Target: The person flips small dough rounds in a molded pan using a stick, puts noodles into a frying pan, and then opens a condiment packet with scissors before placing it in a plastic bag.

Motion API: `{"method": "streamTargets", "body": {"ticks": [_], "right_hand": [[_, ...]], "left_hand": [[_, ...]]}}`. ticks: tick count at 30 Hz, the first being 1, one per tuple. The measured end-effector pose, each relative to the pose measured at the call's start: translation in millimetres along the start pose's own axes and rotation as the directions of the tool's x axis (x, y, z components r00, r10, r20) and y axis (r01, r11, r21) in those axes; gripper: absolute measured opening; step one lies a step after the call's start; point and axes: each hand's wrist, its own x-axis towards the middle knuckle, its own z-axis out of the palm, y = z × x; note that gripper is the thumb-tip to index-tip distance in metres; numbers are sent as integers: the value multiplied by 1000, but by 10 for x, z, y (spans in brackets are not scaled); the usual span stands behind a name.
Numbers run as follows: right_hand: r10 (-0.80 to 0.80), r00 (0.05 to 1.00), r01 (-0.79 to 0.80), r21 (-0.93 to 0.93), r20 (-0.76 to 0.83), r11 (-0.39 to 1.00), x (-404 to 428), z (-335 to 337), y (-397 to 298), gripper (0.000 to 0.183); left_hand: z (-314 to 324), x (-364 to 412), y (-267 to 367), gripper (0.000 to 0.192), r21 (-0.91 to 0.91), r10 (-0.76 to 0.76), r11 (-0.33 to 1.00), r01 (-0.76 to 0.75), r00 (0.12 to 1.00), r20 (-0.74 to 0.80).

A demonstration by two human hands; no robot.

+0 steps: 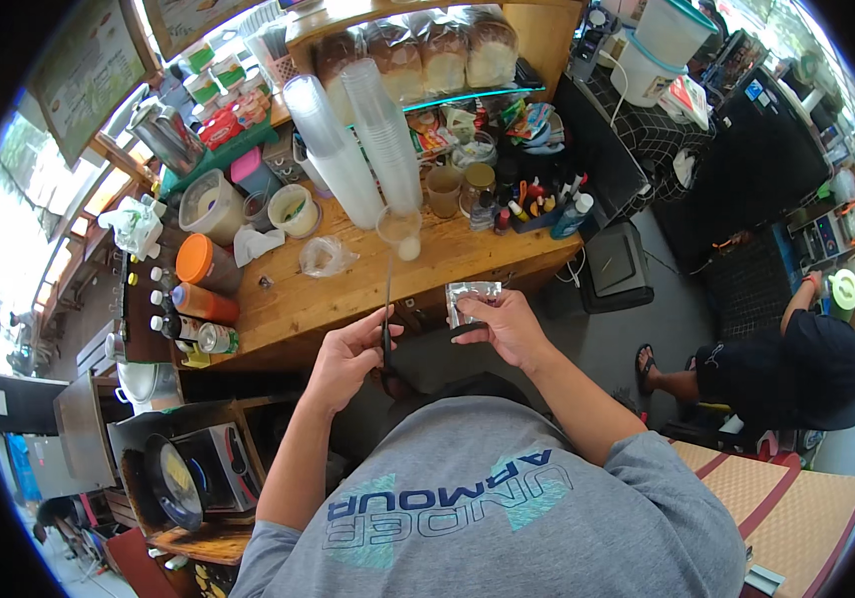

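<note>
My left hand [349,357] grips the black handles of a pair of scissors [387,299], whose narrow blades point away from me towards the counter. In my right hand [506,329] is a small silver foil sachet [472,293], pinched between thumb and fingers. The sachet is apart from the scissors, a little to their right. Beyond the scissor tip, a clear plastic cup [396,221] rests on the wooden counter [285,299]. A small pale round thing [408,248] shows at that cup; I cannot tell what it is.
Tall stacks of clear plastic cups [382,134] stand behind. Bottles and an orange-lidded jar [199,258] line the counter's left end. A crumpled plastic bag [325,258] lies nearer. A frying pan [173,478] sits at lower left. Another person [794,359] stands at right, holding a green-lidded container [844,290].
</note>
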Motion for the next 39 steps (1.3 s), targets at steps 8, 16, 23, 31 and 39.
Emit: {"method": "streamTargets", "body": {"ticks": [8,16,23,31,39], "right_hand": [[-64,997,58,-112,-51,992,-50,-68,-8,22],[-61,998,60,-229,6,972,-180,-239,-56,22],[-16,1000,20,-247,17,969,-286,-306,-127,23],[40,995,-6,-337,94,942,-244,-232,-79,21],[158,952,-28,-439,263,898,20,121,-55,21]], "left_hand": [[231,121,150,56,262,-59,963,64,998,-24],[384,232,419,52,720,139,613,-325,941,307],[466,243,444,49,698,136,603,-387,912,388],[508,126,552,57,743,34,602,-291,939,341],[238,-136,536,79,708,168,618,-343,937,307]]}}
